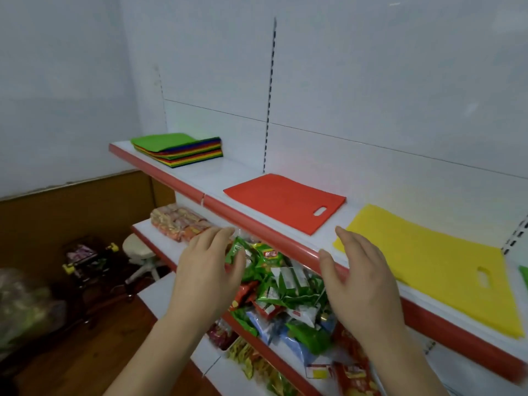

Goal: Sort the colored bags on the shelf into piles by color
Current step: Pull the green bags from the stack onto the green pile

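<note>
Both hands, left hand (207, 270) and right hand (361, 277), were open with spread fingers, holding nothing, before the shelf (257, 178) red edge. Beyond them lay the red bag (283, 200); the yellow bag (428, 261) beside the right hand; the mixed stack (183, 150) far left, free shelf between.

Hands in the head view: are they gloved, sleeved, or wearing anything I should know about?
Neither. The left hand and right hand are bare, with no gloves, rings, watch or bands showing. Both forearms are uncovered right to the bottom edge of the frame, so no sleeves are in view.
</note>
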Tool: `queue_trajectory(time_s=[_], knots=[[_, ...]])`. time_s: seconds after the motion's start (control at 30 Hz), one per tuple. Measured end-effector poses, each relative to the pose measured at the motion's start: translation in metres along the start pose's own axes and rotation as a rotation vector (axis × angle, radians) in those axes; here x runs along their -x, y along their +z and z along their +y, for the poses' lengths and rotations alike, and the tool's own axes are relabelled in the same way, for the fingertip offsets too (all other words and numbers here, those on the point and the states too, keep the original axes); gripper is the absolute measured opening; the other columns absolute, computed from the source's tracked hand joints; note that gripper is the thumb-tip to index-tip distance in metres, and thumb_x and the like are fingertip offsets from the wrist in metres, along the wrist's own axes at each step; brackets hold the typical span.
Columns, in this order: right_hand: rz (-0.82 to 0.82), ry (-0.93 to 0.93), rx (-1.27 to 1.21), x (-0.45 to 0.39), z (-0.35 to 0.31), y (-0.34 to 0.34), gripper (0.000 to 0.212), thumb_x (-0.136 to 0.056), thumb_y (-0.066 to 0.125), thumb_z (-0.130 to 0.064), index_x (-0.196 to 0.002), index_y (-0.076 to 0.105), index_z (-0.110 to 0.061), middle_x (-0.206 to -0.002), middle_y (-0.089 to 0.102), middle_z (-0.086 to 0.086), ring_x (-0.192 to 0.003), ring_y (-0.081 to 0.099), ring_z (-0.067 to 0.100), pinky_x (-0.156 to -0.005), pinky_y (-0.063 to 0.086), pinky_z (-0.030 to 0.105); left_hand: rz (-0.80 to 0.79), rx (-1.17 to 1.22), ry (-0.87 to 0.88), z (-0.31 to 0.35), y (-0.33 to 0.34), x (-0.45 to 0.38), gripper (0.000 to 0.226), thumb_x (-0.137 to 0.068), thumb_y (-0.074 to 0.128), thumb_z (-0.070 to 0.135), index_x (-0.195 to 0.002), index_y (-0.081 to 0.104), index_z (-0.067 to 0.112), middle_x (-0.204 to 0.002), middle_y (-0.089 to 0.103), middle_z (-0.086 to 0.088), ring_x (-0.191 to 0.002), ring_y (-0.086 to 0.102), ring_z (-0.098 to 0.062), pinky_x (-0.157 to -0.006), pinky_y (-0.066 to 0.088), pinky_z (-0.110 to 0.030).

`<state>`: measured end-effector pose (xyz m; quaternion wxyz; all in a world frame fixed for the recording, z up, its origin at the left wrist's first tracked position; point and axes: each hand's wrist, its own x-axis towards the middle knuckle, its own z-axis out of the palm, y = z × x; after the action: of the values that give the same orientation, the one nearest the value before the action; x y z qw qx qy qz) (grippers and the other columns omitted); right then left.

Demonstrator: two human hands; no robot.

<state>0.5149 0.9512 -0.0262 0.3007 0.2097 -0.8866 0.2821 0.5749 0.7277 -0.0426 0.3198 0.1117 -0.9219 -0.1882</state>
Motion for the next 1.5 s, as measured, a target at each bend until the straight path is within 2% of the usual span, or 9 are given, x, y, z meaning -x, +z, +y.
queue_trajectory(time_s=[0.23,0.33,0.43,0.73,0.87,1.03,1.23,1.37,1.5], knots=[[-0.106,-0.064,-0.044,-0.055,-0.068,0.09,0.054,-0.094,0.047,-0.044,-0.14,0.049,-0.015,-0.138,0.053,0.002,-0.129,0.044,0.018,-0.106,0.035,0.033,0.057,-0.013,-0.123,-0.094,-0.017,-0.039,0.044,-0.096,0.052,0.043,-0.136,0.051,0.025,-0.135,0.053,0.007,-0.123,0.049,-0.014,-0.1,0.045,-0.035],[-0.114,-0.072,-0.094,-0.087,-0.089,0.135,0.054,-0.094,0.049,-0.042,-0.14,0.049,-0.014,-0.138,0.053,0.002,-0.129,0.044,0.018,-0.106,0.031,0.03,0.048,-0.064,-0.158,-0.134,-0.016,-0.068,0.046,-0.095,0.05,0.045,-0.138,0.049,0.027,-0.139,0.051,0.009,-0.128,0.044,-0.011,-0.104,0.041,-0.032],[-0.103,-0.086,-0.143,-0.122,-0.11,0.182,0.052,-0.093,0.053,-0.038,-0.138,0.051,-0.012,-0.136,0.054,0.004,-0.128,0.046,0.02,-0.104,0.032,0.029,0.057,-0.095,-0.194,-0.173,-0.017,-0.104,0.046,-0.095,0.049,0.047,-0.137,0.049,0.029,-0.14,0.05,0.011,-0.13,0.042,-0.01,-0.107,0.043,-0.036],[-0.133,-0.119,-0.236,-0.217,-0.178,0.3,0.05,-0.093,0.055,-0.036,-0.138,0.051,-0.014,-0.134,0.055,0.003,-0.125,0.044,0.019,-0.101,0.036,0.03,0.11,-0.124,-0.198,-0.273,-0.026,-0.205,0.045,-0.095,0.048,0.045,-0.137,0.048,0.029,-0.137,0.049,0.013,-0.128,0.042,-0.007,-0.104,0.045,-0.032],[-0.104,-0.106,-0.209,-0.252,-0.208,0.344,0.049,-0.092,0.056,-0.036,-0.135,0.054,-0.013,-0.132,0.056,0.004,-0.123,0.045,0.021,-0.099,0.038,0.034,0.124,-0.124,-0.174,-0.331,-0.025,-0.243,0.044,-0.096,0.05,0.043,-0.136,0.05,0.026,-0.135,0.051,0.011,-0.126,0.043,-0.008,-0.101,0.042,-0.027],[-0.046,-0.046,-0.154,-0.284,-0.246,0.393,0.045,-0.094,0.055,-0.036,-0.132,0.056,-0.013,-0.13,0.058,0.006,-0.122,0.049,0.026,-0.1,0.041,0.037,0.097,-0.066,-0.099,-0.406,-0.02,-0.299,0.043,-0.096,0.049,0.042,-0.134,0.052,0.023,-0.133,0.053,0.008,-0.123,0.046,-0.01,-0.101,0.044,-0.031],[0.0,0.096,-0.057,-0.32,-0.288,0.434,0.047,-0.094,0.054,-0.039,-0.136,0.054,-0.017,-0.135,0.055,0.002,-0.127,0.046,0.023,-0.103,0.036,0.034,0.041,-0.001,0.027,-0.485,-0.025,-0.369,0.042,-0.095,0.049,0.042,-0.131,0.056,0.021,-0.128,0.057,0.006,-0.118,0.049,-0.013,-0.098,0.045,-0.033],[0.088,0.083,-0.004,-0.338,-0.299,0.462,0.047,-0.091,0.053,-0.039,-0.127,0.06,-0.01,-0.124,0.062,0.007,-0.118,0.054,0.026,-0.098,0.037,0.029,0.017,0.063,0.033,-0.522,-0.013,-0.412,0.039,-0.094,0.055,0.035,-0.128,0.058,0.016,-0.126,0.06,0.0,-0.117,0.051,-0.022,-0.097,0.043,-0.037],[0.153,0.122,0.095,-0.365,-0.304,0.485,0.037,-0.09,0.062,-0.03,-0.121,0.064,-0.01,-0.119,0.064,0.007,-0.112,0.057,0.029,-0.096,0.042,0.035,-0.01,0.089,0.102,-0.549,0.013,-0.451,0.037,-0.093,0.057,0.033,-0.124,0.061,0.015,-0.122,0.062,-0.003,-0.115,0.054,-0.025,-0.096,0.043,-0.036]])
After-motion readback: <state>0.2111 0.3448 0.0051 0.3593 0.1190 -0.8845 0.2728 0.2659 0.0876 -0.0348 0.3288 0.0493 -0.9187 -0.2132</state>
